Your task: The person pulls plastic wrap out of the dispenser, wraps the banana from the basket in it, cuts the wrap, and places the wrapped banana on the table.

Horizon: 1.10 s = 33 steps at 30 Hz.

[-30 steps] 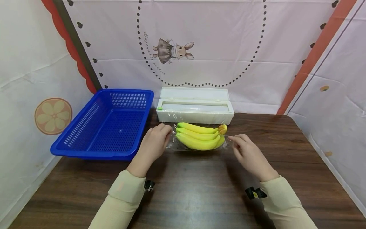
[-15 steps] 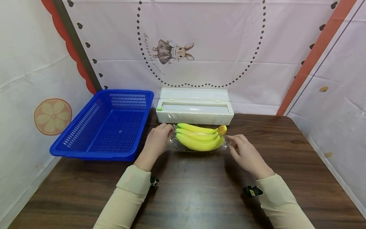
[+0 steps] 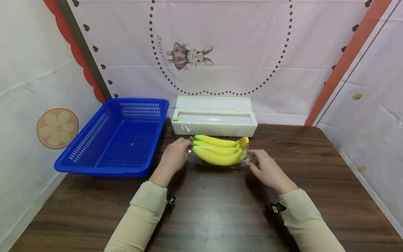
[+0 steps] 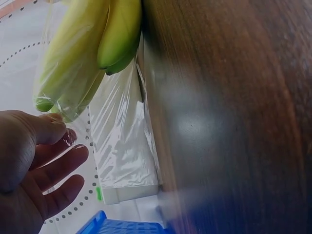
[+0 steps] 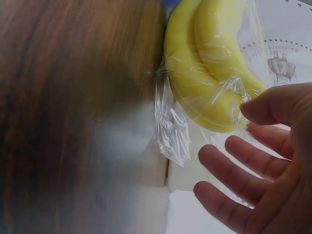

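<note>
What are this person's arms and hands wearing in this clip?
The left sleeve and right sleeve are pale cream fabric with wide cuffs. By each cuff sits a small black item, the left one and the right one, the right with a yellow patch. The left hand and right hand are gloveless.

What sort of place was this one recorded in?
Most likely a staged tabletop booth, perhaps made for filming: printed sheets line the back and both sides of a dark wood-look table, with a blue basket and an open white box set out on it.
</note>
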Motion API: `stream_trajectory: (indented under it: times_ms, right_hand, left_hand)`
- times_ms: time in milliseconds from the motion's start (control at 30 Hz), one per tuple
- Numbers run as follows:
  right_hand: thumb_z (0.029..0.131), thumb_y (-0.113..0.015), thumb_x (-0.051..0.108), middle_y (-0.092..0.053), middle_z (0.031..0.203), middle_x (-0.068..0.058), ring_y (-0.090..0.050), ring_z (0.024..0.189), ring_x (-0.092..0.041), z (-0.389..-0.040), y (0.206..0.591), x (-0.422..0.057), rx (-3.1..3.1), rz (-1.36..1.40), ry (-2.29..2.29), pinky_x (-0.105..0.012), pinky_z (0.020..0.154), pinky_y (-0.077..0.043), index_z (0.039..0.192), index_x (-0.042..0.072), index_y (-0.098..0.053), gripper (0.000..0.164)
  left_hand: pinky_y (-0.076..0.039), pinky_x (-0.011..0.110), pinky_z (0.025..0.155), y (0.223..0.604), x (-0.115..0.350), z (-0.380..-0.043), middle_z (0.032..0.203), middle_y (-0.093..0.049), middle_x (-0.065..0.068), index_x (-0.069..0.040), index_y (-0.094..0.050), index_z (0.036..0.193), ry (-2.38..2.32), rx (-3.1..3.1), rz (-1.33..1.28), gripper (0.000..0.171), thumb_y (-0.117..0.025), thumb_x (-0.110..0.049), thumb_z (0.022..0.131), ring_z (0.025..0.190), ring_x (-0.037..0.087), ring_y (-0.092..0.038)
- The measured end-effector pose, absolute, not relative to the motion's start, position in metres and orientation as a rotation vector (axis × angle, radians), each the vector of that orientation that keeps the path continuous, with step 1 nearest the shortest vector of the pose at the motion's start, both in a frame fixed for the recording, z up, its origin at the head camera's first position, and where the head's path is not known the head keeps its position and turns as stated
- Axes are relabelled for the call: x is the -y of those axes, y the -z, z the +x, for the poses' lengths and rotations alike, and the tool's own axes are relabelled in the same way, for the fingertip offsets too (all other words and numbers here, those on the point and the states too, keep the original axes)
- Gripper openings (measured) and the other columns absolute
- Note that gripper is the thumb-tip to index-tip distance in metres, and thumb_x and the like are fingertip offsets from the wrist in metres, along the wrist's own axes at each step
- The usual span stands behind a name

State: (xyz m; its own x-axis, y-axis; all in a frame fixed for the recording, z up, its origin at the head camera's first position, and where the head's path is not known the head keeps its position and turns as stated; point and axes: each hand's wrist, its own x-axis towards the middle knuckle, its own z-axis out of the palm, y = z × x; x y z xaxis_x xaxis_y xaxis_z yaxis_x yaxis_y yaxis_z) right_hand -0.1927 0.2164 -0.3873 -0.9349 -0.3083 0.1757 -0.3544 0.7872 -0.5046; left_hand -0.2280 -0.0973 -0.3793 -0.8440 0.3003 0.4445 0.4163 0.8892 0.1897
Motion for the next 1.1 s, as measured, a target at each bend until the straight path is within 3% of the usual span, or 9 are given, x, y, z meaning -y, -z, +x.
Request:
stream_trajectory:
  times_ms: [267,433,600,733,900,1100]
  right_hand:
    - [0.093,-0.057,0.011,-0.051,0.123,-0.021,-0.061,0.094,-0.025,-0.195,0.393,-0.220,2.865,0.508,-1.148,-0.033,0.072,-0.050,0.130,0.003,-0.039,0.042]
    - [0.093,-0.058,0.011,-0.047,0.124,-0.023,-0.057,0.088,-0.023,-0.196,0.393,-0.223,2.762,0.498,-1.475,-0.028,0.073,-0.049,0.129,0.002,-0.030,0.046]
    - [0.092,-0.059,0.011,-0.041,0.132,-0.022,-0.056,0.088,-0.021,-0.197,0.390,-0.221,2.722,0.423,-1.660,-0.025,0.074,-0.049,0.135,0.007,-0.026,0.054]
    - [0.092,-0.059,0.014,-0.038,0.138,-0.022,-0.055,0.101,-0.029,-0.196,0.388,-0.221,2.747,0.409,-1.611,-0.032,0.080,-0.049,0.142,0.008,-0.024,0.061]
    - [0.091,-0.062,0.017,-0.028,0.144,-0.023,-0.046,0.117,-0.040,-0.195,0.390,-0.223,2.732,0.443,-1.486,-0.051,0.091,-0.045,0.147,0.009,-0.019,0.072]
    - [0.085,-0.070,0.026,-0.017,0.152,-0.018,-0.022,0.137,-0.039,-0.195,0.390,-0.221,2.705,0.474,-1.324,-0.062,0.105,-0.025,0.150,0.015,-0.018,0.084]
  left_hand:
    - [-0.053,0.040,0.071,0.382,0.098,-0.228,0.091,-0.065,0.006,-0.010,-0.068,0.102,0.382,2.704,-0.502,0.014,-0.058,-0.010,0.092,0.081,0.024,-0.065]
    - [-0.053,0.042,0.069,0.382,0.099,-0.227,0.092,-0.066,0.007,-0.010,-0.069,0.101,0.381,2.672,-0.520,0.014,-0.060,-0.009,0.091,0.082,0.026,-0.065]
    - [-0.053,0.042,0.071,0.380,0.099,-0.226,0.095,-0.067,0.007,-0.010,-0.069,0.103,0.375,2.684,-0.512,0.015,-0.062,-0.011,0.090,0.084,0.026,-0.065]
    - [-0.052,0.042,0.074,0.379,0.099,-0.225,0.098,-0.067,0.007,-0.010,-0.067,0.108,0.387,2.719,-0.474,0.019,-0.060,-0.011,0.091,0.087,0.026,-0.065]
    - [-0.052,0.044,0.077,0.379,0.100,-0.222,0.107,-0.066,0.008,-0.010,-0.064,0.113,0.393,2.727,-0.439,0.022,-0.057,-0.013,0.093,0.094,0.028,-0.063]
    - [-0.046,0.049,0.090,0.375,0.099,-0.218,0.128,-0.055,0.011,-0.009,-0.057,0.125,0.433,2.736,-0.417,0.032,-0.049,-0.024,0.097,0.117,0.031,-0.053]
